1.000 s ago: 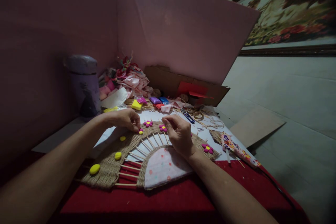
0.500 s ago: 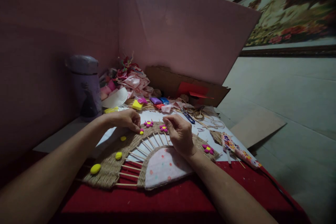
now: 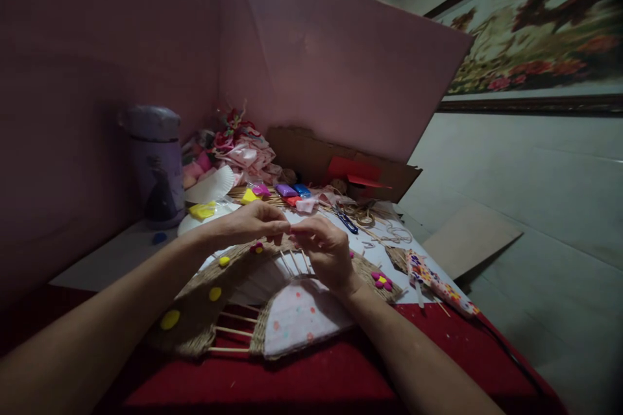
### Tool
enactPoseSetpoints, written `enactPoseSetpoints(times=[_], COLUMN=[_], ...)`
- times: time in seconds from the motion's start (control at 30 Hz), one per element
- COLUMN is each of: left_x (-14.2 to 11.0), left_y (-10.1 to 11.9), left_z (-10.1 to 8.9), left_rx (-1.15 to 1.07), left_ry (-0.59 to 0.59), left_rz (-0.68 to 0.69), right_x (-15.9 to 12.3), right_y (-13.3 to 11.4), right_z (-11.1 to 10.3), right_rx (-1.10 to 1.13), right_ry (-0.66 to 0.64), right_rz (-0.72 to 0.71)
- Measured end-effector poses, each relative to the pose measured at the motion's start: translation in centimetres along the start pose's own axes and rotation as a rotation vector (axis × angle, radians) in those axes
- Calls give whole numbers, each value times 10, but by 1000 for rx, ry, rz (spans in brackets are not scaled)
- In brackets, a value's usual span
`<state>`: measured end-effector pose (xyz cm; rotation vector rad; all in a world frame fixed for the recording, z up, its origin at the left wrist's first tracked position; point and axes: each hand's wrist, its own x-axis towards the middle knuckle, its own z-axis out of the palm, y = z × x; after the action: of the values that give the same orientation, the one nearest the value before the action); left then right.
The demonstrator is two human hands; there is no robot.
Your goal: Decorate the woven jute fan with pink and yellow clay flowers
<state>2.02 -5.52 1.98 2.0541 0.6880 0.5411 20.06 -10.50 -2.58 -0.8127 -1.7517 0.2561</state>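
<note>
My left hand [image 3: 265, 220] and my right hand [image 3: 327, 251] meet fingertip to fingertip above a half-round fan [image 3: 195, 311] woven of twine over thin sticks. Both are closed in a pinch; whatever is between the fingers is too small or hidden to make out. Yellow clay dots [image 3: 215, 294] lie along the fan's left side. A magenta clay flower [image 3: 382, 281] with a yellow centre sits at its right end. Near the top, below my left fingers, a magenta and yellow piece [image 3: 257, 248] shows. White spotted cloth [image 3: 302, 318] covers the fan's inner part.
A purple flask [image 3: 156, 168] stands at the back left, beside a pink heap [image 3: 246, 152]. Clay packets [image 3: 285, 190], dark blue scissors [image 3: 347, 220] and twine [image 3: 396, 231] lie behind the fan. At right rests a flower-patterned tool [image 3: 438, 279] with a dark cord.
My left hand has left the magenta and yellow piece on the fan and moved right to meet my right hand. The view has shifted slightly.
</note>
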Motion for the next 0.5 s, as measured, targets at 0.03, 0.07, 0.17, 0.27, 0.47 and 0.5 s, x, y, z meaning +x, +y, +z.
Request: enactPoseSetpoints(times=[0.03,0.07,0.17,0.27,0.47,0.5], left_x=[0,-1,0,0,-2,-2], left_y=[1,2,2,4,10,10], left_z=[2,3,6,8,9,9], left_rx=[8,12,6,-24,-121,-128], left_ry=[-19,-38,-64,-20,50,56], left_rz=[15,27,34,10,-53,-53], right_x=[0,0,0,-1,-1,-1], right_y=[-1,-2,-6,-7,-8,-9], right_z=[-1,-1,-1,0,0,0], right_rx=[-27,-41,-36,-33,-113,-123], right_ry=[3,7,10,24,-22,-25], right_rz=[-31,-50,-54,-32,-50,-50])
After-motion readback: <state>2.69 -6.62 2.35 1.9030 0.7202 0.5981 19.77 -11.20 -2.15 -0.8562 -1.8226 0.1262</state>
